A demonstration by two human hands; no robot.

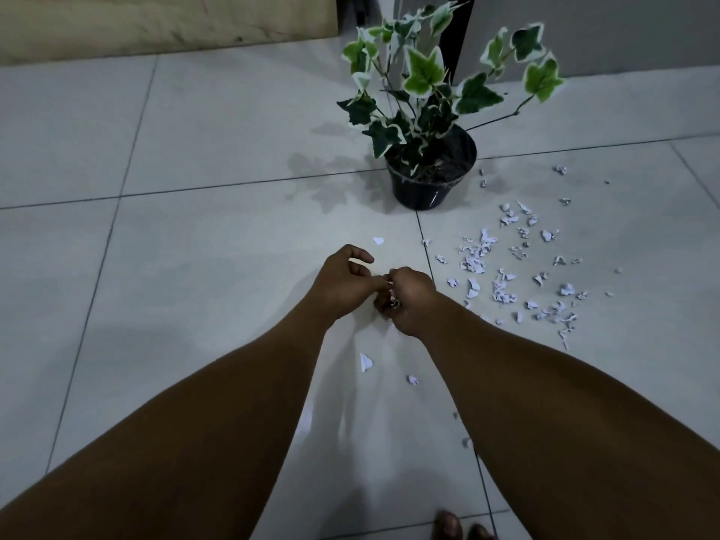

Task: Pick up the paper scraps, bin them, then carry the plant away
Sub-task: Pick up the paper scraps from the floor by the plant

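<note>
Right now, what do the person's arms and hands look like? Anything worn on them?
Both forearms are bare, with no sleeves in view. The left hand and right hand wear no gloves, and no watch or bracelet shows at either wrist.

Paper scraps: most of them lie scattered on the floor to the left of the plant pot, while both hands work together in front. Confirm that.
Not quite. The head view shows most paper scraps to the right of the plant pot, not left. Both the left hand and right hand do work together in front.
</note>
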